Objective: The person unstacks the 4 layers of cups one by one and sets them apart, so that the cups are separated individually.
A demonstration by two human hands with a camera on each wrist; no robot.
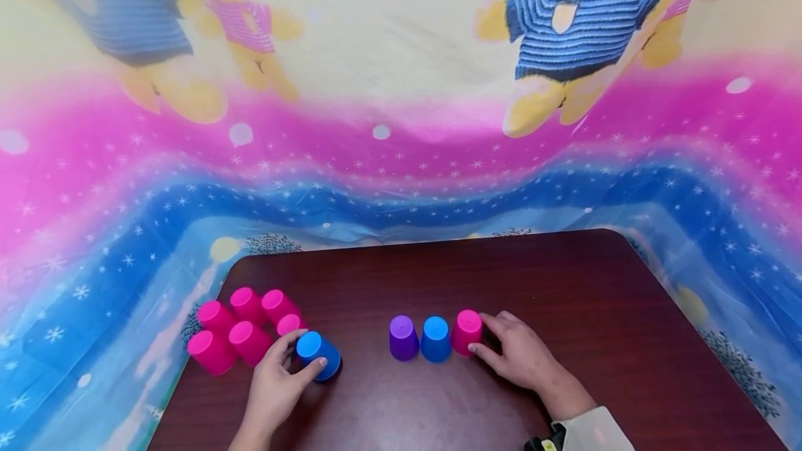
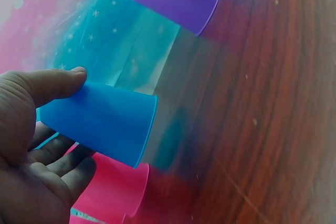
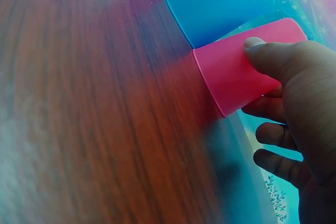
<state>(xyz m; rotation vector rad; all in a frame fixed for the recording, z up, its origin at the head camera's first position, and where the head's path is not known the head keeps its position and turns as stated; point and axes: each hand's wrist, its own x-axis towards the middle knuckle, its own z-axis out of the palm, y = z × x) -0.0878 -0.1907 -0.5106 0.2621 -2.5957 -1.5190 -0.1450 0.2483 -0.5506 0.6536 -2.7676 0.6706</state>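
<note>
My left hand grips an upside-down blue cup between thumb and fingers, its rim close over the table. In the left wrist view the thumb lies along one side of this blue cup, fingers on the other. My right hand pinches an upside-down pink cup at the right end of a short row. Beside it in the row stand a second blue cup and a purple cup, both upside down. The right wrist view shows the thumb on the pink cup.
Several upside-down pink cups stand grouped at the left side of the dark brown table, just beyond my left hand. A patterned cloth with printed bears hangs behind and around the table.
</note>
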